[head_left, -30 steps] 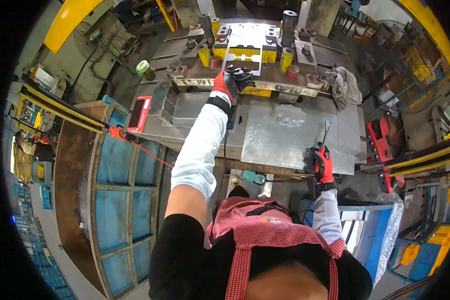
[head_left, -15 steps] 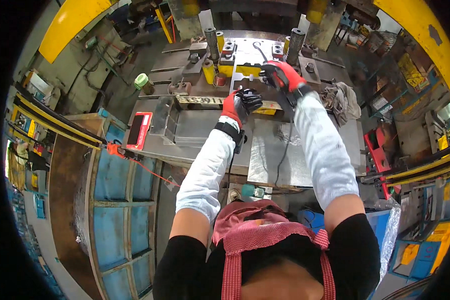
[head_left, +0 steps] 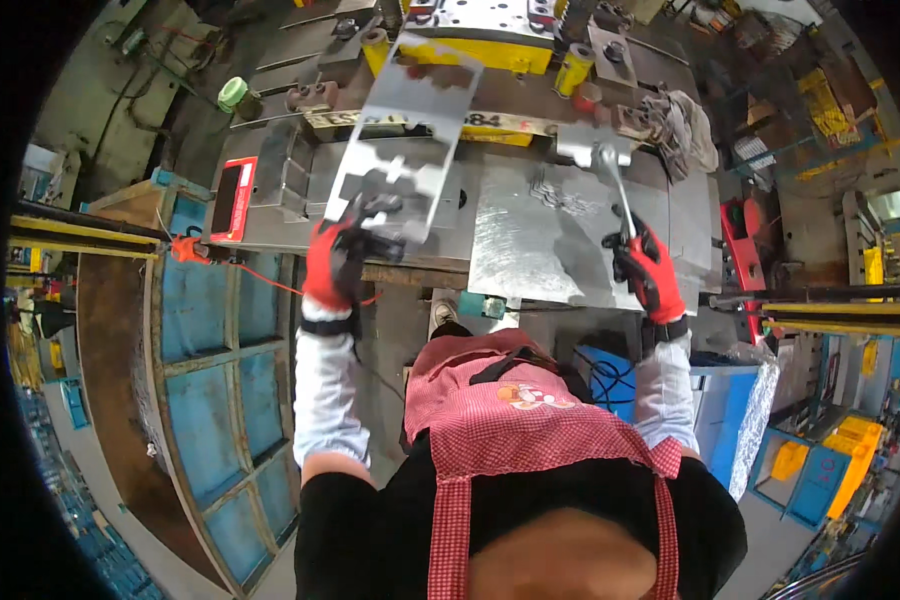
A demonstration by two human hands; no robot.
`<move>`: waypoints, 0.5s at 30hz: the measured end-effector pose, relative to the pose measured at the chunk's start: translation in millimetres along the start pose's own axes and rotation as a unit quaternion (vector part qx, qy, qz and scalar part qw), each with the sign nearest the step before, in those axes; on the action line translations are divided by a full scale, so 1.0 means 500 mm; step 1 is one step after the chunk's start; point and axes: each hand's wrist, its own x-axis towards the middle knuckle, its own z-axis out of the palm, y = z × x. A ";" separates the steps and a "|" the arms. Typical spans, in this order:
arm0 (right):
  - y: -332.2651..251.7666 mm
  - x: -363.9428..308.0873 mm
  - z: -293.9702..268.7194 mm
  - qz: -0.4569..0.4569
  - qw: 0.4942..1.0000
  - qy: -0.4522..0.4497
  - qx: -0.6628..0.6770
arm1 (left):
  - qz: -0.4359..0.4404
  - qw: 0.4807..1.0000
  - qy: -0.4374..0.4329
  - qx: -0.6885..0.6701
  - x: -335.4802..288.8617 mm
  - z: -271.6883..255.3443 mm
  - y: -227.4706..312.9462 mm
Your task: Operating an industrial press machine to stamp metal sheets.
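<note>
A printed cartoon figure marks the red checked apron (head_left: 510, 380). The gloved right hand (head_left: 650, 268) grasps a metal tool (head_left: 624, 192), its rounded head pointing far above a metal sheet (head_left: 510, 245). The gloved left hand (head_left: 348, 255) grips the near end of a cut-out metal strip (head_left: 370, 165), raised and slanting rightward. At left sits a red-edged panel (head_left: 234, 200); farther, a pale bar (head_left: 338, 119) bears large dark lettering, partly covered by the strip.

left glove (head_left: 334, 262): red and black, two-tone
right glove (head_left: 654, 274): same combo
cut-out sheet (head_left: 428, 180): shiny silver
hand tool (head_left: 622, 188): silver too
apron (head_left: 470, 400): tiny red-and-white checks, kinda loud
left-side panels (head_left: 193, 400): faded blue
far block (head_left: 510, 60): bright yellow
</note>
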 end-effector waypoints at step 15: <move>0.309 0.026 -0.186 -0.065 0.987 -0.032 -0.141 | -0.183 0.911 0.160 0.333 -0.593 -0.103 0.025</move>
